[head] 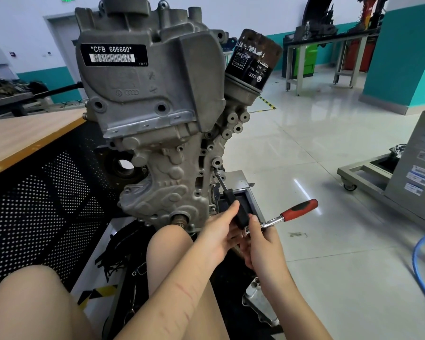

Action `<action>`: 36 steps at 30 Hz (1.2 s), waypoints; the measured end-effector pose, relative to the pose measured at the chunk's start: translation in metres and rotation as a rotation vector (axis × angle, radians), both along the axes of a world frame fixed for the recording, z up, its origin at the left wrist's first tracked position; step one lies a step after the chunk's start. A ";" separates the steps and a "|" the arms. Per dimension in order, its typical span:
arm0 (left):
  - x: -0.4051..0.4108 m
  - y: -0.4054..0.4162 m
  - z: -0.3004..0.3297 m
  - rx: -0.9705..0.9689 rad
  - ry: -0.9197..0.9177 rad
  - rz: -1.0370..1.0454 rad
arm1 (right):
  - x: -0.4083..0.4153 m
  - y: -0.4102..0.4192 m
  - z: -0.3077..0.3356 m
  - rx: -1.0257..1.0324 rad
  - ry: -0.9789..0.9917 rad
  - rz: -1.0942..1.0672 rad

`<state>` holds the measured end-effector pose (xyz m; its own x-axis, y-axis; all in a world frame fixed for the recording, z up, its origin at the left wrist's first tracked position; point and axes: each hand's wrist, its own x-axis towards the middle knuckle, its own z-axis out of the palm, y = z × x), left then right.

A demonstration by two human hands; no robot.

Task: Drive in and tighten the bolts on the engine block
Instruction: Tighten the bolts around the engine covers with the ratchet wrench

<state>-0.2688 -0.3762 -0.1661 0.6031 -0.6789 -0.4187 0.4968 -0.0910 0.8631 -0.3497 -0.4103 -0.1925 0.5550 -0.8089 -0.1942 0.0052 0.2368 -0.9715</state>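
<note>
Currently left hand pinches black driver handle; right hand grips ratchet head just beside it. Bit tip sits on bolt in engine block, above both hands.

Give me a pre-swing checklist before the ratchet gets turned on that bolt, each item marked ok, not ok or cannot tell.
1. Bit tip seated on a bolt in the engine block: cannot tell, too small.
2. Left hand steadying the black extension: ok.
3. Right hand at the ratchet head: ok.
4. Hand on the red handle for leverage: not ok, handle is free.
5. Ratchet direction set to tighten: cannot tell.
</note>
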 end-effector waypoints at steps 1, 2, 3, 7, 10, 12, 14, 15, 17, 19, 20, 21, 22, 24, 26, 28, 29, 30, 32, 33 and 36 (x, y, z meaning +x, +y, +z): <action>0.000 -0.001 -0.001 0.014 -0.006 0.007 | 0.000 0.000 -0.001 -0.035 0.007 -0.003; 0.000 -0.002 -0.001 0.023 -0.010 0.012 | 0.000 0.000 -0.002 -0.082 0.010 -0.004; 0.001 -0.002 -0.002 0.026 -0.013 0.018 | -0.001 0.001 -0.002 -0.149 0.022 -0.009; 0.003 -0.003 -0.004 0.024 -0.007 0.038 | -0.009 0.005 0.004 -0.576 0.218 -0.006; 0.003 -0.003 -0.001 0.045 -0.001 0.075 | -0.011 0.006 0.001 -0.942 0.385 0.041; 0.004 -0.003 0.000 0.057 0.004 0.100 | -0.010 0.008 -0.001 -1.042 0.434 0.048; 0.005 -0.002 0.001 0.054 0.016 0.097 | -0.008 0.009 -0.002 -1.004 0.410 0.054; 0.006 -0.002 0.001 0.047 0.023 0.088 | -0.008 0.009 -0.002 -0.943 0.366 0.062; 0.006 -0.001 -0.001 0.028 0.045 0.072 | -0.007 0.010 0.000 -0.782 0.256 0.073; 0.005 -0.002 -0.001 0.003 0.073 0.047 | -0.006 0.011 0.001 -0.573 0.146 0.054; 0.004 -0.002 -0.001 -0.013 0.087 0.032 | -0.004 0.011 0.001 -0.456 0.101 0.040; 0.004 -0.002 -0.001 -0.030 0.102 0.019 | -0.002 0.010 0.001 -0.336 0.073 0.035; 0.003 -0.001 -0.001 -0.044 0.119 0.005 | -0.001 0.009 0.002 -0.211 0.052 0.038; 0.003 0.000 0.001 -0.069 0.142 -0.017 | 0.000 0.005 0.004 0.033 -0.022 0.047; 0.003 0.001 0.001 -0.071 0.136 -0.024 | -0.002 0.003 0.007 0.185 -0.081 0.069; 0.003 0.002 0.000 -0.053 0.122 -0.026 | -0.003 0.005 0.007 0.226 -0.087 0.086; 0.003 0.002 0.000 -0.047 0.122 -0.026 | -0.003 0.006 0.007 0.222 -0.089 0.085; 0.003 0.002 -0.001 -0.046 0.128 -0.023 | -0.003 0.006 0.007 0.205 -0.092 0.076; 0.004 0.002 -0.002 -0.048 0.133 -0.013 | -0.003 0.007 0.007 0.076 -0.052 0.051; 0.004 0.001 -0.002 -0.048 0.129 -0.004 | -0.003 0.007 0.006 -0.050 0.005 0.041; 0.005 -0.001 -0.004 -0.018 0.102 0.060 | -0.008 0.008 0.005 -0.517 0.211 0.027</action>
